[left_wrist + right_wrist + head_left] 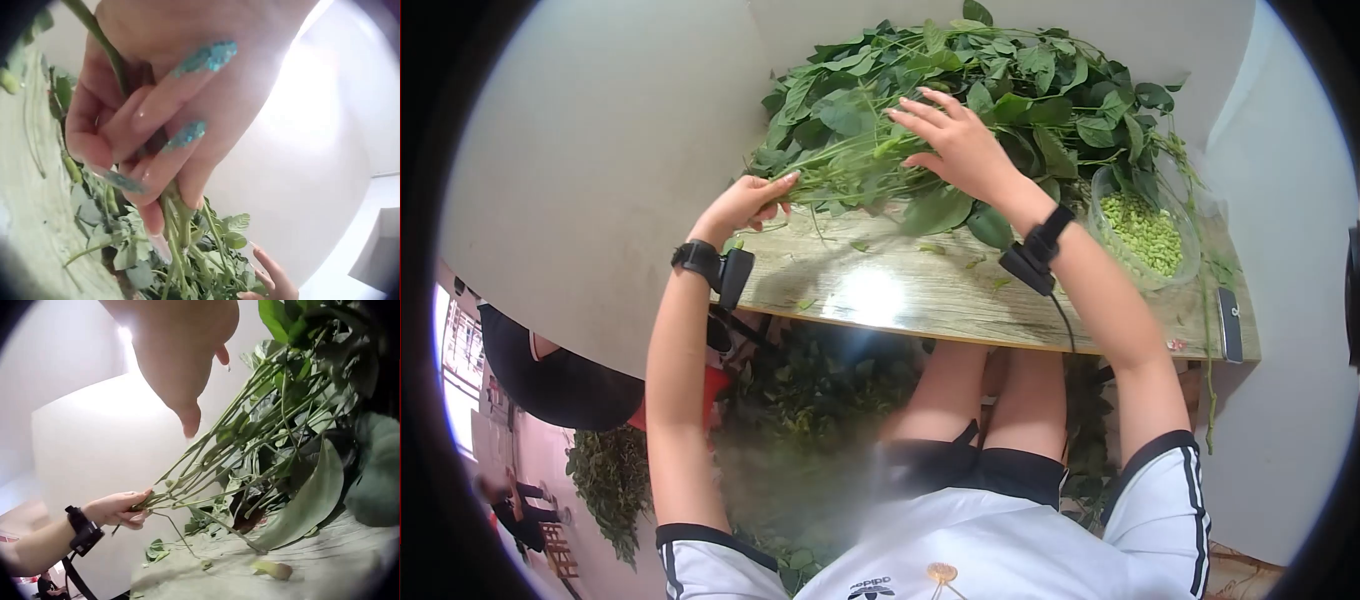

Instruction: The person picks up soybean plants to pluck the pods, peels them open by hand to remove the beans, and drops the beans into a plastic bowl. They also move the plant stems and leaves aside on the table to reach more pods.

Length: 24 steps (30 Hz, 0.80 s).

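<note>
In the head view my left hand [740, 205] grips the stem ends of a bunch of leafy bean stalks [850, 170] at the left of the table. The left wrist view shows its fingers curled around the green stems [181, 219]. My right hand [960, 150] hovers over the stalks with its fingers spread and holds nothing. In the right wrist view its thumb points down just above the stems, beside a few pods [215, 450]. The stalks' leafy ends run into a big heap of leaves [1040, 70] at the back of the table.
A clear plastic tub [1108, 262] of shelled green beans [1145, 235] stands at the table's right. A phone [1230, 325] lies by the right edge. Loose pods and leaf bits dot the wooden tabletop [960, 300]. More plants [800, 380] lie on the floor below.
</note>
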{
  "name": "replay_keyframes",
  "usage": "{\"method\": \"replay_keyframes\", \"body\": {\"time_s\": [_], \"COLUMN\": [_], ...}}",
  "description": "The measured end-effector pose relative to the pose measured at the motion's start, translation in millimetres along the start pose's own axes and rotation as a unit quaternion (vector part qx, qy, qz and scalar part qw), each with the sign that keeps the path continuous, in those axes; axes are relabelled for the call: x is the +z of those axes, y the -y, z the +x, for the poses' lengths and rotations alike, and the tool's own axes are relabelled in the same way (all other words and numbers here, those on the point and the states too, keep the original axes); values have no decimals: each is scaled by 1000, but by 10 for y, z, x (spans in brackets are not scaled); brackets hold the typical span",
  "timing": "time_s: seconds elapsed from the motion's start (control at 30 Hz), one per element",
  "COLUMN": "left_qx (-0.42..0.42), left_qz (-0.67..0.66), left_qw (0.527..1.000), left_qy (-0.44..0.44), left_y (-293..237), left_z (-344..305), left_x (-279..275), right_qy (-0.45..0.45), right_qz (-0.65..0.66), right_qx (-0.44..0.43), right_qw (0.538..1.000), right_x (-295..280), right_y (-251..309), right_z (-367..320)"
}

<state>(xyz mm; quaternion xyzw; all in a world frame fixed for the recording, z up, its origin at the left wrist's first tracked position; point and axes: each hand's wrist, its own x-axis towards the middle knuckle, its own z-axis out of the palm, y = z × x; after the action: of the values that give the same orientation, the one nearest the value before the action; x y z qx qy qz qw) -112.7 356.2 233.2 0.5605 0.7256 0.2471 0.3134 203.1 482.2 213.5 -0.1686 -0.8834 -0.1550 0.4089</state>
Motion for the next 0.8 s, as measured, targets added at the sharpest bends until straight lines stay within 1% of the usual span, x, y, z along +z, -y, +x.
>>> {"method": "replay_keyframes", "body": {"time_s": [0.03,0.1,0.13,0.2,0.23,0.27,0.3,0.33,0.37,0.4,0.43,0.47,0.5,0.53,0.57,0.6,0.63,0.67,0.73,0.77,0.8], "left_qx": [-3,-4,1,-10,-20,-20,43,105,92,229,358,385,411,408,390,374,374,364,356,360,363], "left_qz": [-5,-23,-28,-44,-58,-59,35,128,349,320,283,206,240,234,257,280,278,291,306,309,314], "left_qw": [1000,999,999,997,996,996,998,981,900,867,814,852,836,846,847,846,847,853,856,856,855], "left_qy": [16,33,40,55,67,67,-19,-105,-245,-306,-359,-290,-273,-252,-254,-256,-255,-236,-218,-207,-195], "left_y": [48,132,168,290,362,434,535,483,445,303,173,36,-40,-2,34,44,20,-6,-14,10,49], "left_z": [-6,22,53,150,215,291,389,376,352,299,262,242,275,413,557,681,753,817,877,877,890], "left_x": [37,86,96,75,72,88,105,104,224,331,455,629,830,1054,1202,1285,1308,1333,1377,1390,1398], "right_qy": [1,48,50,84,37,38,18,-2,-19,-17,-28,-37,-92,-85,-88,-91,-82,-80,-31,-43,-46], "right_qz": [3,-12,-12,-73,-49,-50,45,139,153,154,221,286,297,299,332,363,405,403,462,500,501], "right_qx": [2,26,27,41,41,40,93,144,162,162,204,246,248,249,262,274,316,319,381,387,388], "right_qw": [1000,998,998,993,997,997,995,980,975,975,953,925,918,917,902,886,854,854,800,774,772], "right_x": [130,377,485,674,745,807,876,934,1001,1023,1031,1056,1111,1139,1137,1131,1165,1165,1101,1095,1081], "right_y": [52,140,176,228,228,223,193,163,138,129,129,141,151,163,149,112,56,5,-53,-53,-43], "right_z": [12,58,79,84,63,40,4,-14,-29,-22,-15,-15,-17,-39,-47,-55,-92,-173,-245,-273,-273]}}
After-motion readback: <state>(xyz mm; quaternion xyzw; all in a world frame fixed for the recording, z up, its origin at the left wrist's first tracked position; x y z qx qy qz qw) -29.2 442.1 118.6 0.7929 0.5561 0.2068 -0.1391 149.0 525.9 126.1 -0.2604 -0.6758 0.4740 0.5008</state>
